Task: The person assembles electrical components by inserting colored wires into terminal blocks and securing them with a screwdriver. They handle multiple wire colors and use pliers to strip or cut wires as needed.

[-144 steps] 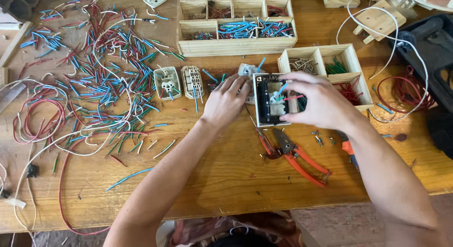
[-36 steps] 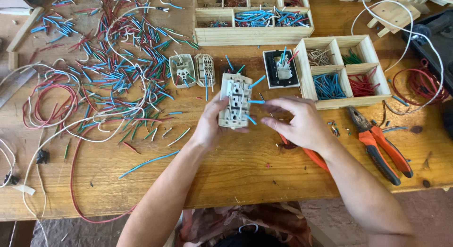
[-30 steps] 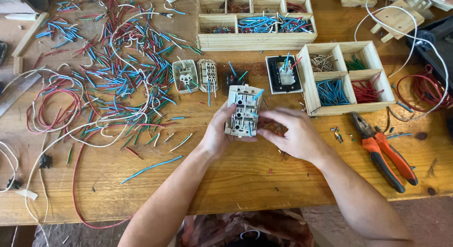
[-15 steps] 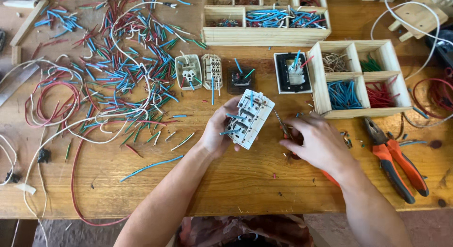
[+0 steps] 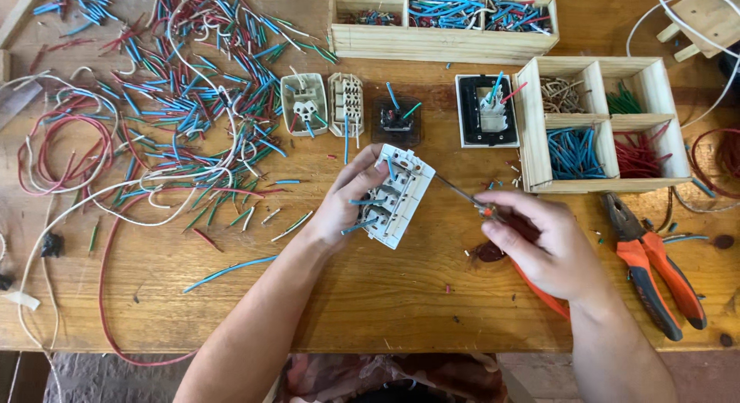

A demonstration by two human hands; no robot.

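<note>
My left hand [image 5: 345, 203] holds a white switch module [image 5: 395, 196] tilted above the wooden table [image 5: 385, 295], its back side up with short blue wires sticking out. My right hand [image 5: 543, 245] grips a thin screwdriver [image 5: 462, 195] with a red handle; its metal tip points at the module's right edge. A black-framed switch plate [image 5: 487, 110] with wires lies farther back, beside a small dark module [image 5: 396, 119] and two pale modules [image 5: 304, 102].
Orange-handled pliers [image 5: 655, 272] lie at the right; another orange handle shows under my right wrist. A wooden compartment tray [image 5: 601, 125] holds sorted wire pieces, a second tray [image 5: 443, 25] stands at the back. Cut wires [image 5: 177, 118] and red cable loops cover the left.
The black-framed plate was set down at the back. My left hand took up the white module and tilted it. My right hand picked up the screwdriver and brought its tip to the module.
</note>
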